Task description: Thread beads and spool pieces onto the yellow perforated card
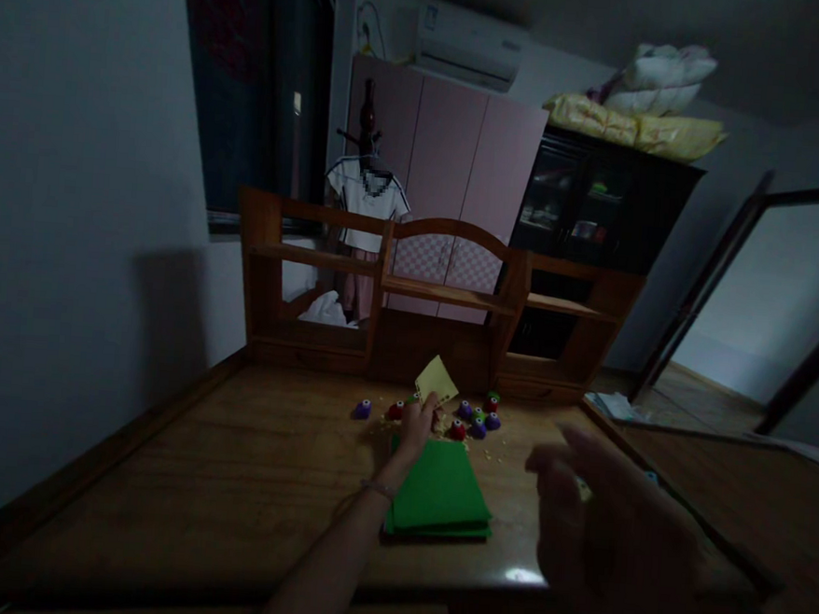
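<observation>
My left hand [416, 424] reaches over the table and pinches a small yellow piece of paper [436, 382] with a row of holes along its lower edge. Just below that hand lies a stack of green sheets [442, 492]. Small figures with white eye-like spots stand around it, among them a purple one [362, 409], a red one [458, 430] and several more at its right. Pale bits are scattered between them. In the right foreground my right hand [611, 527] is raised, blurred and dark; its fingers look stretched out with the thumb apart, and no held thing shows.
A wooden shelf unit [445, 295] rises along the table's far edge. The wooden tabletop [251, 464] meets a wall at the left. Behind stand pink cupboards [445, 141] and a dark cabinet [599, 208]. A shirt [367, 206] hangs on a rack.
</observation>
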### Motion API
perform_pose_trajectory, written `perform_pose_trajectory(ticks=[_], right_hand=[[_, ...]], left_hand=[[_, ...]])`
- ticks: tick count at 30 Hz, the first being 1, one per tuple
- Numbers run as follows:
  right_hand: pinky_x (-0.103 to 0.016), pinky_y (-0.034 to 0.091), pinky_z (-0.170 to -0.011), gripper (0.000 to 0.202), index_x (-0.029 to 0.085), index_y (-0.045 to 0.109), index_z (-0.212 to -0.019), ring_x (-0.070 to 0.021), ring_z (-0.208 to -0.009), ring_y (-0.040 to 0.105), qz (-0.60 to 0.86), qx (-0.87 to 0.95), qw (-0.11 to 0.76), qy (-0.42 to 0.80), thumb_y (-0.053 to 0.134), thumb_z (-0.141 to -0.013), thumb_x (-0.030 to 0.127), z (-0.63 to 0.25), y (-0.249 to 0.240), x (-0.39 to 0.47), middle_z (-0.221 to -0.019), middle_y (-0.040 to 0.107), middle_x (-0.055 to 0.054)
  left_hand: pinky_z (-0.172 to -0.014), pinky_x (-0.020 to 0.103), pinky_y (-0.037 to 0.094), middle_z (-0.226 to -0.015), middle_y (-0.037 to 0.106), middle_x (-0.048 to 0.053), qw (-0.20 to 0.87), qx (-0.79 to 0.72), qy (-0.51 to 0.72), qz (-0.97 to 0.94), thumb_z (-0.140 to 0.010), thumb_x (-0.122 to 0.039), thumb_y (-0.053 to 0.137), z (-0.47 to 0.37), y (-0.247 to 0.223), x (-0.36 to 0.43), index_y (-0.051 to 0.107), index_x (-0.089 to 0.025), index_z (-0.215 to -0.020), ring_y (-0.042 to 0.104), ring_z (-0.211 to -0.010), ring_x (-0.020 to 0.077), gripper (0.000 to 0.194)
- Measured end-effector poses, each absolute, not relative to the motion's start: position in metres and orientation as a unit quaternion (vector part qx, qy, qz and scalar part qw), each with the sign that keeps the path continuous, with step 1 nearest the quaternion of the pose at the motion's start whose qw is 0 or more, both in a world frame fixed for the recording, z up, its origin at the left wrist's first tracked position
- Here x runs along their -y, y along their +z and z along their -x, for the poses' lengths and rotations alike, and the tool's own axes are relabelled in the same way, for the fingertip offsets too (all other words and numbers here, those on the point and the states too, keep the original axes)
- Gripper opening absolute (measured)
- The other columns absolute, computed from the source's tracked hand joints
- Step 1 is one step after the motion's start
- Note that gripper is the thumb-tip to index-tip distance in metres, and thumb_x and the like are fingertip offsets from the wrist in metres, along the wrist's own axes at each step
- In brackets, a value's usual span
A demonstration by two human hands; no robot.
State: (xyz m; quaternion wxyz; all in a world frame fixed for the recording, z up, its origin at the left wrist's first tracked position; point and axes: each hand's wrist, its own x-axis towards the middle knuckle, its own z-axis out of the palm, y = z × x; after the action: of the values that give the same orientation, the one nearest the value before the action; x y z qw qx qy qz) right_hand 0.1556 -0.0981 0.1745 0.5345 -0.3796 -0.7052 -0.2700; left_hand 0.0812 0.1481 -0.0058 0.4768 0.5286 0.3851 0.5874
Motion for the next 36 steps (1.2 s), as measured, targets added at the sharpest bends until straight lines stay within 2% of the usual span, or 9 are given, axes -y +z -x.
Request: perform_pose_trajectory(ticks=[2,5,8,11,14,17,22,28,36], right_hand=[[-0.024,0.045,-0.057,0.037,0.02,0.05,-0.117,-0.0123,-0.057,0.058,0.417,0.659,0.558,-0.285,0.053,-0.08,0.019,-0.17,0.168,0.058,-0.07,0.061,0.0],[-0.022,0.042,-0.053,0.033,0.017,0.05,-0.116,-0.0116,-0.053,0.055,0.517,0.647,0.531,-0.18,0.048,-0.084,0.025,-0.196,0.124,-0.006,-0.064,0.058,0.002],[-0.024,0.044,-0.056,0.022,0.017,0.056,-0.1,-0.0151,-0.062,0.059,0.569,0.652,0.496,-0.078,0.046,-0.084,0.028,-0.212,0.067,-0.055,-0.074,0.063,-0.003],[-0.03,0.045,-0.071,0.019,0.018,0.06,-0.094,-0.02,-0.082,0.059,0.551,0.694,0.459,-0.068,0.046,-0.081,0.023,-0.216,0.031,-0.092,-0.088,0.064,-0.007],[-0.033,0.043,-0.078,0.023,0.019,0.061,-0.095,-0.0214,-0.089,0.056,0.531,0.717,0.445,-0.07,0.046,-0.077,0.019,-0.212,0.027,-0.122,-0.093,0.063,-0.008],[-0.032,0.043,-0.075,0.023,0.019,0.061,-0.093,-0.0212,-0.085,0.056,0.54,0.711,0.445,-0.06,0.046,-0.076,0.018,-0.204,0.032,-0.144,-0.088,0.063,-0.007],[-0.032,0.042,-0.077,0.03,0.018,0.058,-0.105,-0.0216,-0.09,0.053,0.542,0.671,0.502,-0.067,0.042,-0.079,0.018,-0.192,0.02,-0.152,-0.095,0.061,-0.008],[-0.034,0.041,-0.081,0.033,0.02,0.054,-0.114,-0.0217,-0.095,0.054,0.517,0.657,0.548,-0.035,0.04,-0.084,0.022,-0.199,0.013,-0.148,-0.103,0.06,-0.008],[-0.035,0.041,-0.082,0.031,0.017,0.057,-0.106,-0.022,-0.092,0.053,0.526,0.623,0.577,-0.054,0.041,-0.079,0.016,-0.202,0.02,-0.144,-0.097,0.059,-0.009]], left_hand=[[-0.043,0.021,0.035,-0.049,0.056,0.004,0.478,-0.398,0.595,-0.509,-0.076,-0.06,0.047,-0.077,-0.006,-0.15,0.059,-0.012,-0.06,0.049,-0.042,0.0121,0.052],[-0.043,0.021,0.034,-0.051,0.057,0.004,0.47,-0.412,0.603,-0.495,-0.073,-0.059,0.053,-0.073,-0.006,-0.151,0.061,-0.012,-0.062,0.05,-0.043,0.012,0.049],[-0.044,0.021,0.036,-0.054,0.061,0.006,0.463,-0.413,0.612,-0.49,-0.07,-0.054,0.06,-0.072,-0.005,-0.151,0.064,-0.01,-0.068,0.052,-0.045,0.0126,0.044],[-0.051,0.023,0.042,-0.067,0.066,0.009,0.477,-0.38,0.629,-0.482,-0.066,-0.047,0.067,-0.075,-0.002,-0.152,0.066,-0.009,-0.081,0.058,-0.056,0.015,0.041],[-0.059,0.025,0.045,-0.077,0.068,0.011,0.507,-0.354,0.628,-0.472,-0.063,-0.043,0.071,-0.078,-0.001,-0.153,0.066,-0.01,-0.086,0.062,-0.067,0.0179,0.041],[-0.057,0.026,0.046,-0.071,0.068,0.011,0.525,-0.359,0.607,-0.477,-0.065,-0.046,0.068,-0.078,-0.002,-0.152,0.066,-0.009,-0.077,0.061,-0.06,0.0184,0.039],[-0.055,0.024,0.044,-0.069,0.067,0.01,0.472,-0.379,0.618,-0.502,-0.071,-0.045,0.063,-0.078,-0.001,-0.146,0.066,-0.01,-0.077,0.061,-0.061,0.0177,0.036],[-0.045,0.021,0.037,-0.048,0.058,0.004,0.417,-0.405,0.593,-0.558,-0.079,-0.047,0.053,-0.08,0.004,-0.138,0.065,-0.01,-0.074,0.052,-0.043,0.0131,0.038],[-0.039,0.021,0.034,-0.055,0.061,0.004,0.494,-0.359,0.562,-0.558,-0.069,-0.048,0.064,-0.082,-0.006,-0.147,0.064,-0.01,-0.08,0.046,-0.038,0.0102,0.039]])
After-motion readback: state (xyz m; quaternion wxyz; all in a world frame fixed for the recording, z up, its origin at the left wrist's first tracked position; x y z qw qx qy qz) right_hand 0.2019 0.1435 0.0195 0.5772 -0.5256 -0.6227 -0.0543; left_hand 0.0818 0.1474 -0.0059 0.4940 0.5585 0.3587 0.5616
